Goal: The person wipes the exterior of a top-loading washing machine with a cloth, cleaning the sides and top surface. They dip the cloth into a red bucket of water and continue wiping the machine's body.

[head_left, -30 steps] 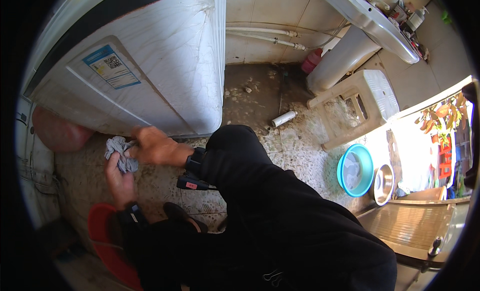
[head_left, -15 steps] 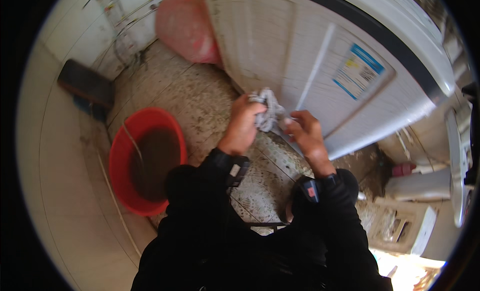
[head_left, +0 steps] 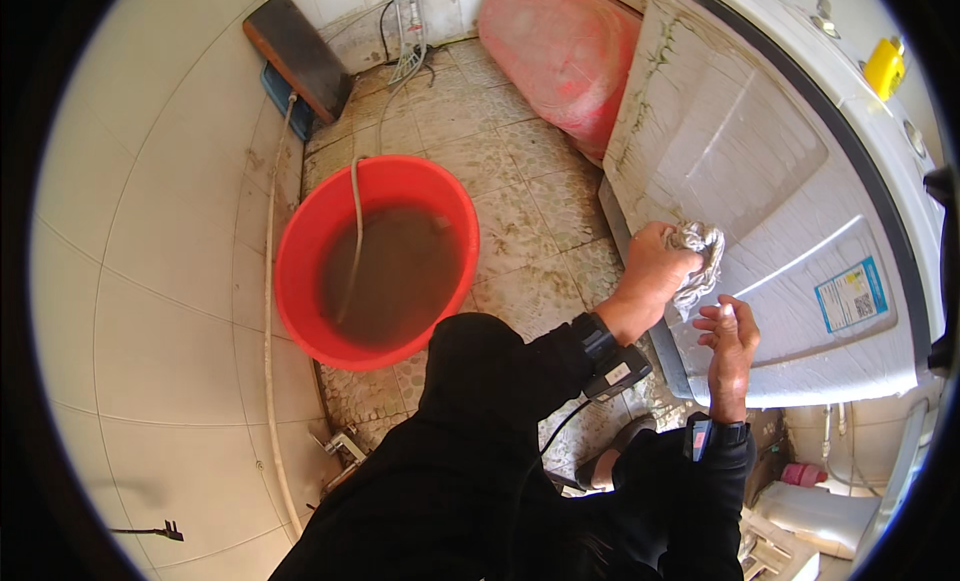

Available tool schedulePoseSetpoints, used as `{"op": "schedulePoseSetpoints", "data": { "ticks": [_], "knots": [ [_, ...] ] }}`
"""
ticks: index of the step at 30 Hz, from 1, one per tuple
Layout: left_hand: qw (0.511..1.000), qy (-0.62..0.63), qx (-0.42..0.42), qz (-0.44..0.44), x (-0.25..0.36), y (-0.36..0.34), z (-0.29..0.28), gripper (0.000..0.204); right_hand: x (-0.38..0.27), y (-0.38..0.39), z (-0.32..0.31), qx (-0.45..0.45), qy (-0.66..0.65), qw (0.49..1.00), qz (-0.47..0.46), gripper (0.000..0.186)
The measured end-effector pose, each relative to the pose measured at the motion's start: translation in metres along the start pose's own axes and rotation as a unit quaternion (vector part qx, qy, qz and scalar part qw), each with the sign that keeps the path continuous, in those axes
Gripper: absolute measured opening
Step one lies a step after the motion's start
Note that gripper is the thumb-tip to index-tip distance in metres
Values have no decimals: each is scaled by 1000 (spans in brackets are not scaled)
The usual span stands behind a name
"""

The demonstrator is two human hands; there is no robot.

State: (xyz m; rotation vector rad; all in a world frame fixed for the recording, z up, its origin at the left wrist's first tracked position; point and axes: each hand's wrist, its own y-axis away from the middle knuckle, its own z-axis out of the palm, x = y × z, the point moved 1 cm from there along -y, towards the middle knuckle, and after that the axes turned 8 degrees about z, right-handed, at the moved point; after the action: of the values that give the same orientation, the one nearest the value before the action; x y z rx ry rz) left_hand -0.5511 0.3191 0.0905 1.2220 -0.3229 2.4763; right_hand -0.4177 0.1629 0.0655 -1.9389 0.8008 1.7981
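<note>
My left hand point(head_left: 655, 271) is closed on a crumpled grey-white rag point(head_left: 700, 256), held against the lower white panel of a washing machine point(head_left: 760, 171) with a blue-edged label. My right hand point(head_left: 732, 346) is just below and to the right of the rag, its fingers loosely bent and apart, holding nothing that I can see. A red basin point(head_left: 300, 266) of murky water, with a pale hose point(head_left: 356, 211) running into it, stands on the tiled floor to the left.
A pink-red rounded object point(head_left: 550, 51) lies beside the machine's far end. A dark board point(head_left: 290, 51) leans on the tiled wall point(head_left: 150, 281), where another pipe point(head_left: 270, 331) runs. A yellow bottle point(head_left: 882, 69) sits at upper right; a white pedestal point(head_left: 810, 511) is at lower right.
My view has swung left to the basin and corner. My right hand has come away from the rag; my left hand still holds it at the panel.
</note>
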Motion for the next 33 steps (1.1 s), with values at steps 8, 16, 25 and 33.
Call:
{"op": "schedulePoseSetpoints", "data": {
  "ticks": [8, 16, 25, 33],
  "knots": [
    [999, 44, 29, 0, 17, -7, -8, 40, 0, -5, 11, 13, 4, 1000, 4, 61],
    [996, 82, 36, 16, 33, -10, -22, 38, 2, -10, 28, -2, 19, 1000, 10, 61],
    [990, 135, 13, 33, 48, -14, -35, 25, 10, -18, 39, -11, 20, 1000, 8, 60],
    [993, 93, 65, 37, 38, -14, -30, 31, 22, -22, 36, -19, -16, 1000, 2, 63]
  ]
}}
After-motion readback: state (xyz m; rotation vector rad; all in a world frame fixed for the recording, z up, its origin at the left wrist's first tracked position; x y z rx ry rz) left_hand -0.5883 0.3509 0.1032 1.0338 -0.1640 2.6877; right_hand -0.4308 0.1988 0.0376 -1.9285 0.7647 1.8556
